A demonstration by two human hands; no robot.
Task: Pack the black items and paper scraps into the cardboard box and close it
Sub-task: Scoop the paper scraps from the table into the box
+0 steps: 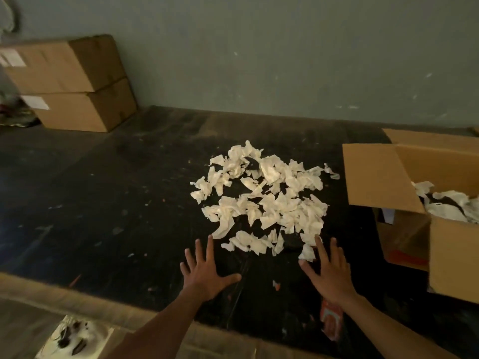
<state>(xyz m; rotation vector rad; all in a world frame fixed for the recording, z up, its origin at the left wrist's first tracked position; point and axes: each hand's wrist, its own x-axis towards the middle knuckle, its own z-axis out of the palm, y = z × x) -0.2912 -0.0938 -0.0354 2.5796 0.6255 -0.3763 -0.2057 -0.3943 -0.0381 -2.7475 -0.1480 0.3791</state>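
A heap of white paper scraps (267,200) lies spread on the dark table top (116,203). A black item (291,240) shows partly among the scraps near the heap's front edge. The open cardboard box (451,257) stands at the right with its flaps up; white scraps and something black lie inside it. My left hand (204,273) is flat with fingers spread, just in front of the heap's left side. My right hand (329,273) is also spread, its fingertips at the nearest scraps on the right. Both hands hold nothing.
Two closed cardboard boxes (75,84) are stacked at the back left against the grey wall. A small orange packet (330,321) lies on the table under my right wrist. A white tray with dark bits (77,338) sits below the table's front edge.
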